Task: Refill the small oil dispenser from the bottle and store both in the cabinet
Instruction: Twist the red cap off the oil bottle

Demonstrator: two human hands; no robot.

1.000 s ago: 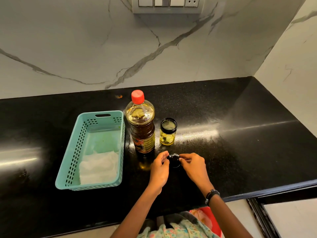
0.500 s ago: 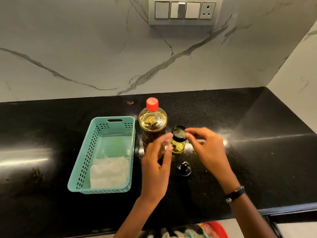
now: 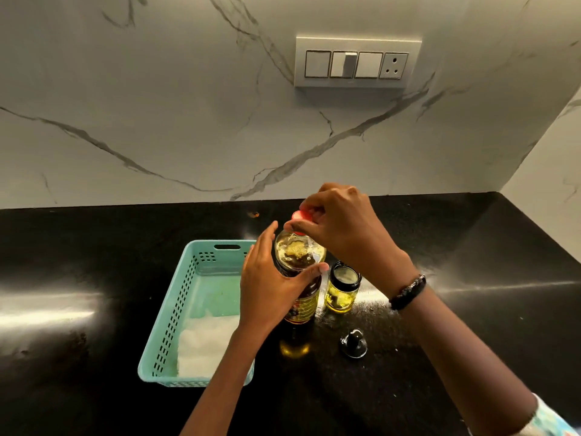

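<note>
The oil bottle [image 3: 298, 256] stands upright on the black counter [image 3: 471, 309], amber oil inside and a red cap [image 3: 302, 216] on top. My left hand [image 3: 267, 284] grips the bottle's body from the left, thumb across its front. My right hand [image 3: 339, 221] is above it, fingers pinching the red cap. Just right of the bottle stands the small glass oil dispenser [image 3: 342, 291], open-topped, with a little yellow oil in it. Its black lid [image 3: 353, 343] lies on the counter in front of it.
A teal plastic basket [image 3: 188, 297] holding a white cloth [image 3: 207, 344] sits left of the bottle. Behind is a marble wall with a switch panel [image 3: 356, 62]. The marble side wall closes the counter's right end.
Both hands left the black lid on the counter, rose past the dispenser and moved to the bottle. The left now holds its body, the right its red cap. The camera tilted up.
</note>
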